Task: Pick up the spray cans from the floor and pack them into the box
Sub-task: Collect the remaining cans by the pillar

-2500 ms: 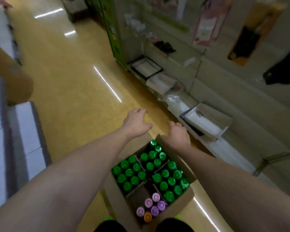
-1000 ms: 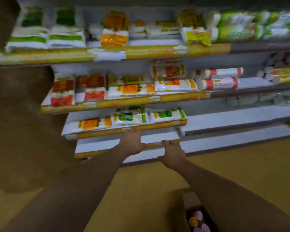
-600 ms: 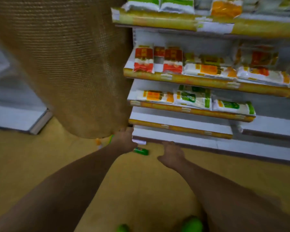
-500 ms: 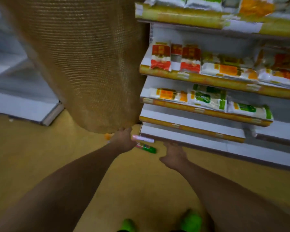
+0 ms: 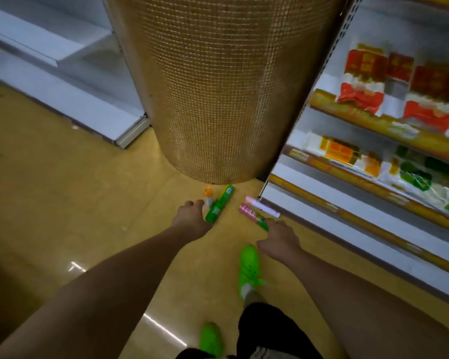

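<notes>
Both hands reaching low at the pillar [image 5: 218, 86] base. Left hand [image 5: 191, 216] loose-fingered, touching the green can [image 5: 219, 203]; right hand [image 5: 279, 235] loose, empty, at the pink-capped can [image 5: 253, 215]. Box out of view. I'd wrap each can mid-body, since they'll likely roll.

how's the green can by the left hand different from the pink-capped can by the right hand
The green can is green all over; the pink-capped can has a pink end and a green end. The green can points towards the mesh column; the pink-capped can angles towards the shelf base. Both lie flat on the floor.
</notes>
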A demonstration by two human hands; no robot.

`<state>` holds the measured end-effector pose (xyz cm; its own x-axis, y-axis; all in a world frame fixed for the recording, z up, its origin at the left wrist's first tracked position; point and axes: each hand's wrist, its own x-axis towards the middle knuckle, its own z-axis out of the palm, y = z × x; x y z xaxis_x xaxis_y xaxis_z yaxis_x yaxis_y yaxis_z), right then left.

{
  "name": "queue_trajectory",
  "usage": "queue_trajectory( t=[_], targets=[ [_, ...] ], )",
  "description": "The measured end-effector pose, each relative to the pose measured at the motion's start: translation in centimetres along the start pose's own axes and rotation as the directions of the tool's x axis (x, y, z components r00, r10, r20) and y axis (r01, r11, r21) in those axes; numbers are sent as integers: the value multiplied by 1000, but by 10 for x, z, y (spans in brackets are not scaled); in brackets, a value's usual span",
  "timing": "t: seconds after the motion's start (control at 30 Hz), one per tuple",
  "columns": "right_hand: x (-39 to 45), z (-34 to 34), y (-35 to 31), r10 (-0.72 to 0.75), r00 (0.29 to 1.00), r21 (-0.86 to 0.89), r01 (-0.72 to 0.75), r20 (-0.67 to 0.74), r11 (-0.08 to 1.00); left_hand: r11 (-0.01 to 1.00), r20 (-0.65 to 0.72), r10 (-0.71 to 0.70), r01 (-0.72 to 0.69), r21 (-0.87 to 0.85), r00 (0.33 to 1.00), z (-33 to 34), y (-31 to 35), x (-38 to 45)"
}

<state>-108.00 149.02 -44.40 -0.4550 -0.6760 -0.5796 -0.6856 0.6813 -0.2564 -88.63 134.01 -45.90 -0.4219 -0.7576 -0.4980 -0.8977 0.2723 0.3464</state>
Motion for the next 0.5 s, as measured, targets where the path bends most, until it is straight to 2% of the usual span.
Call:
queue_trajectory(
  t=[0.27, 0.37, 0.5],
  targets=[
    [170, -11, -33, -43, 979, 27, 39, 199, 999, 973, 21, -184, 185, -135, 983, 4, -16, 127],
    [236, -8, -38, -35, 973, 7, 35, 229, 999, 942, 47, -263, 267, -201, 964, 19, -21, 170],
    [315, 21, -25, 29, 969, 12, -33, 244, 999, 921, 102, -282, 299, -249, 954, 67, -28, 223]
  ],
)
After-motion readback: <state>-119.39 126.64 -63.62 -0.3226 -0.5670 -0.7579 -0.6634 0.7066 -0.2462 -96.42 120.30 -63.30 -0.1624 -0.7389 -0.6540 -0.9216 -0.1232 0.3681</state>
